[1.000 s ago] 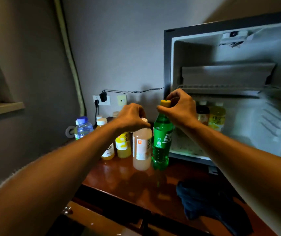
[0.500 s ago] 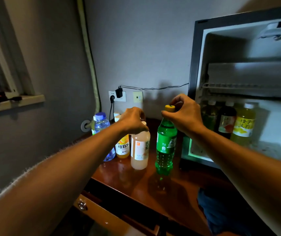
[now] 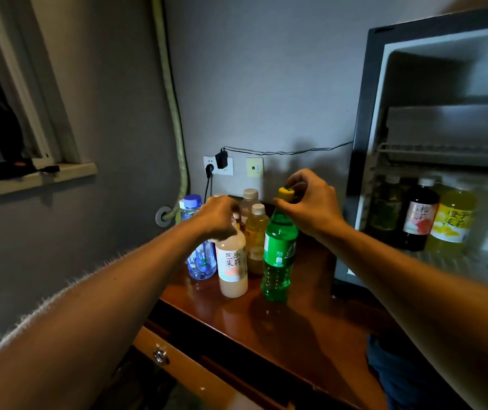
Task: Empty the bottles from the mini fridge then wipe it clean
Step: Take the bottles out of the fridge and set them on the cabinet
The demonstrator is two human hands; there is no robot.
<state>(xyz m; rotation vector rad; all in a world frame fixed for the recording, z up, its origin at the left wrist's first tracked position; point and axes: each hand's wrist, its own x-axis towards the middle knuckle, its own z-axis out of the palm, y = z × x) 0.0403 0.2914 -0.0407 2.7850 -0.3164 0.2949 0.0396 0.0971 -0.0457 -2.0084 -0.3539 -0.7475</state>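
Placing: both hands set bottles upright on the bench (image 3: 310, 327).
Left hand (image 3: 217, 217): clamped on pale juice bottle (image 3: 232, 261).
Right hand (image 3: 310, 202): pinching green soda bottle (image 3: 279, 250) cap.
Fridge (image 3: 364, 143): three bottles (image 3: 420, 214) stand rightward, nearer the right hand.

One view only, head-worn, looking forward and slightly down along both forearms. Close in: the left hand (image 3: 220, 217) and right hand (image 3: 310, 204) sit mid-frame, just over the bottles on the table (image 3: 304, 327). The camera faces the wall (image 3: 266, 84), with the corner and a window ledge (image 3: 34, 179) off to the left. The open fridge (image 3: 364, 119) is cut by the right edge. Wide lens, so the edges bend. No second view to share with.
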